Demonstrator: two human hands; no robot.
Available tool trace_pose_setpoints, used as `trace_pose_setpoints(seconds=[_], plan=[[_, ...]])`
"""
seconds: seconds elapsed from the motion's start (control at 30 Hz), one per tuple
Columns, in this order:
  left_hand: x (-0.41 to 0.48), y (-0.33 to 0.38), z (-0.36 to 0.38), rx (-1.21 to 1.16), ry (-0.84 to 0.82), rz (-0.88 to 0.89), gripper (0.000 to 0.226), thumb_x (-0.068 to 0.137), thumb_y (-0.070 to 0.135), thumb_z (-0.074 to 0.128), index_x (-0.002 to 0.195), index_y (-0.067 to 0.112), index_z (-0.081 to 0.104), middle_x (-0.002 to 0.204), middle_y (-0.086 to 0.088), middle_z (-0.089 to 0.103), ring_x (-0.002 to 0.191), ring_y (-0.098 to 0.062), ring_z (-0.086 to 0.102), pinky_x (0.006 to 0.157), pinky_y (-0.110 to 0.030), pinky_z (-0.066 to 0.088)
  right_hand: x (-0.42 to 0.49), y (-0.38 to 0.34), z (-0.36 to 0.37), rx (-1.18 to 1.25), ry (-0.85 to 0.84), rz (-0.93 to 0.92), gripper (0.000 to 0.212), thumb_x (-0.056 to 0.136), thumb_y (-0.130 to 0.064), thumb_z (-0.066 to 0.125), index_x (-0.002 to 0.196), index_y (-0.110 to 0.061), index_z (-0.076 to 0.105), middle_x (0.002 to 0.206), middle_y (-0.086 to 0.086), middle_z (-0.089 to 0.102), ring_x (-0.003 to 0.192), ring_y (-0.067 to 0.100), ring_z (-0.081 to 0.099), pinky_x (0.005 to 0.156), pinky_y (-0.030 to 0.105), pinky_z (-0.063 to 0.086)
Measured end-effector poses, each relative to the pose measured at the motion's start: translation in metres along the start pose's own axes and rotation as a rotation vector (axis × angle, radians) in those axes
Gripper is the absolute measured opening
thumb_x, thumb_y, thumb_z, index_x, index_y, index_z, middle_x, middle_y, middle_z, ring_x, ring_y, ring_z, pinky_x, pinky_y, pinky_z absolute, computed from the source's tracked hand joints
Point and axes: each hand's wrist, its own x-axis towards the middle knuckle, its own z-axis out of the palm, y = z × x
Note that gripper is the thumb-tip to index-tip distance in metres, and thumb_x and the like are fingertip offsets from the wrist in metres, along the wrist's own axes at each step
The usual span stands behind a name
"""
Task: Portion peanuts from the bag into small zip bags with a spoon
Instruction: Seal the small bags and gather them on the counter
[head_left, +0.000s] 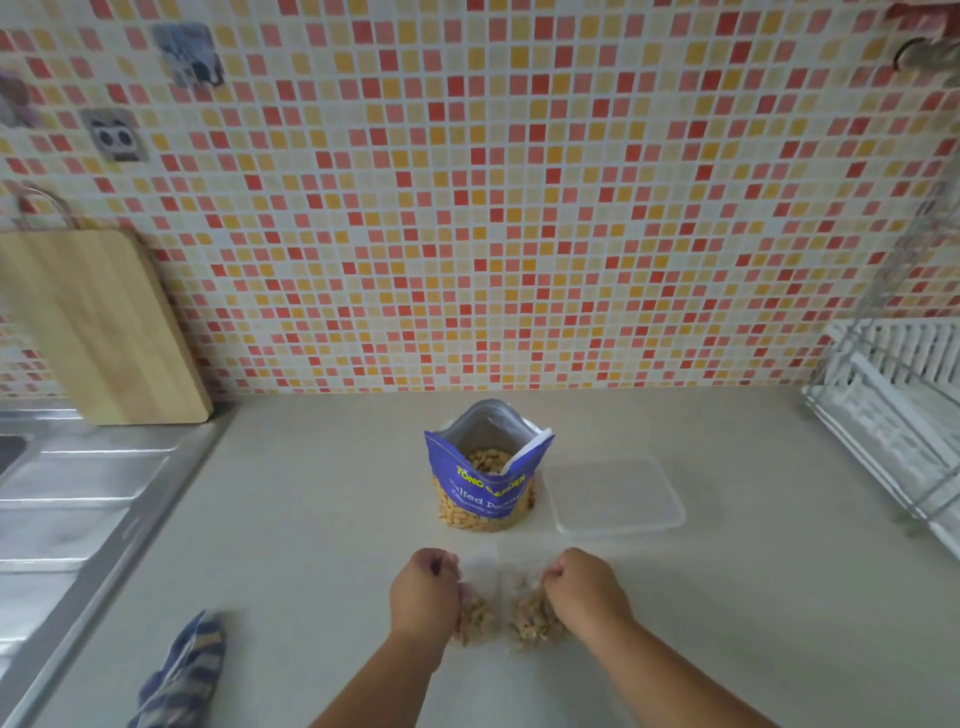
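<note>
A blue peanut bag (488, 483) stands open and upright in the middle of the counter, peanuts visible inside. In front of it lie two small clear zip bags with peanuts in them. My left hand (423, 590) is closed on the left zip bag (475, 616). My right hand (584, 587) is closed on the right zip bag (530, 618). The two bags sit side by side, nearly touching. No spoon is in view.
A clear plastic container (618, 496) sits right of the peanut bag. A white dish rack (893, 405) stands at the far right. A steel sink (62, 499) and wooden cutting board (98, 327) are at the left. A striped cloth (182, 675) lies at the lower left.
</note>
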Motion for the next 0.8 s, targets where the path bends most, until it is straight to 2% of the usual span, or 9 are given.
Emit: trace_pose_setpoints(seconds=[0.07, 0.17, 0.3, 0.4, 0.47, 0.57, 0.67, 0.73, 0.8], plan=[[0.003, -0.002, 0.001, 0.080, 0.015, 0.021, 0.017, 0.089, 0.010, 0.049, 0.075, 0.017, 0.058, 0.075, -0.009, 0.066, 0.061, -0.025, 0.067, 0.054, -0.030, 0.054, 0.001, 0.002, 0.002, 0.064, 0.011, 0.005, 0.026, 0.090, -0.029, 0.050, 0.105, -0.016, 0.065, 0.115, 0.007, 0.068, 0.111, 0.024, 0.061, 0.087, 0.026, 0.047], [0.005, -0.005, 0.002, 0.190, 0.011, 0.083, 0.019, 0.087, 0.011, 0.049, 0.073, 0.020, 0.056, 0.077, -0.008, 0.066, 0.076, -0.031, 0.067, 0.073, -0.039, 0.056, -0.001, 0.003, 0.003, 0.056, 0.031, 0.015, 0.031, 0.089, -0.036, 0.050, 0.108, -0.015, 0.065, 0.115, 0.007, 0.068, 0.111, 0.025, 0.061, 0.087, 0.028, 0.047], [0.003, -0.003, 0.003, 0.356, 0.035, 0.195, 0.018, 0.090, 0.011, 0.047, 0.076, 0.021, 0.052, 0.077, -0.003, 0.061, 0.077, -0.024, 0.056, 0.068, -0.027, 0.039, -0.004, 0.000, 0.008, 0.009, 0.011, -0.010, 0.030, 0.090, -0.034, 0.048, 0.108, -0.016, 0.064, 0.117, 0.006, 0.066, 0.113, 0.024, 0.060, 0.088, 0.028, 0.047], [0.005, -0.004, 0.004, 0.375, 0.035, 0.210, 0.011, 0.091, 0.012, 0.048, 0.084, 0.020, 0.051, 0.081, -0.005, 0.065, 0.076, -0.026, 0.057, 0.068, -0.026, 0.038, -0.006, -0.002, 0.010, 0.127, 0.011, -0.032, 0.013, 0.089, -0.023, 0.049, 0.079, -0.027, 0.056, 0.109, 0.004, 0.068, 0.106, 0.025, 0.061, 0.083, 0.026, 0.046], [0.006, -0.006, 0.005, 0.373, 0.021, 0.205, 0.007, 0.091, 0.014, 0.050, 0.090, 0.020, 0.051, 0.084, -0.006, 0.067, 0.075, -0.025, 0.058, 0.069, -0.026, 0.040, -0.004, 0.002, 0.010, 0.231, 0.026, -0.046, 0.024, 0.088, -0.020, 0.050, 0.066, -0.028, 0.043, 0.097, 0.004, 0.070, 0.096, 0.026, 0.063, 0.076, 0.028, 0.045], [0.003, -0.005, 0.004, 0.396, 0.023, 0.236, 0.005, 0.091, 0.016, 0.052, 0.095, 0.017, 0.054, 0.088, -0.005, 0.064, 0.078, -0.021, 0.054, 0.071, -0.025, 0.037, -0.008, 0.008, 0.005, 0.429, 0.044, -0.129, 0.030, 0.090, -0.017, 0.055, 0.065, -0.029, 0.043, 0.075, -0.004, 0.066, 0.080, 0.021, 0.061, 0.068, 0.025, 0.043], [-0.002, 0.000, 0.004, 0.398, 0.040, 0.307, 0.018, 0.089, 0.018, 0.058, 0.107, 0.014, 0.059, 0.096, 0.001, 0.054, 0.086, -0.020, 0.056, 0.076, -0.023, 0.035, -0.012, 0.012, -0.004, 0.608, 0.052, -0.216, 0.032, 0.091, -0.010, 0.057, 0.066, -0.027, 0.047, 0.058, -0.016, 0.061, 0.060, 0.000, 0.051, 0.062, 0.018, 0.038], [-0.007, 0.008, 0.002, 0.346, 0.025, 0.399, 0.023, 0.086, 0.019, 0.064, 0.109, 0.018, 0.061, 0.099, 0.007, 0.050, 0.091, -0.018, 0.056, 0.081, -0.025, 0.042, -0.014, 0.012, -0.010, 0.700, 0.036, -0.251, 0.032, 0.091, -0.006, 0.056, 0.067, -0.025, 0.049, 0.056, -0.022, 0.060, 0.051, -0.004, 0.048, 0.062, 0.022, 0.038], [-0.017, 0.022, -0.001, 0.225, -0.059, 0.446, 0.019, 0.084, 0.018, 0.067, 0.103, 0.022, 0.064, 0.099, 0.013, 0.056, 0.092, -0.009, 0.056, 0.077, -0.020, 0.047, -0.015, 0.008, -0.016, 0.783, 0.010, -0.266, 0.031, 0.091, -0.006, 0.057, 0.066, -0.024, 0.051, 0.057, -0.018, 0.062, 0.052, -0.003, 0.048, 0.065, 0.026, 0.039]])
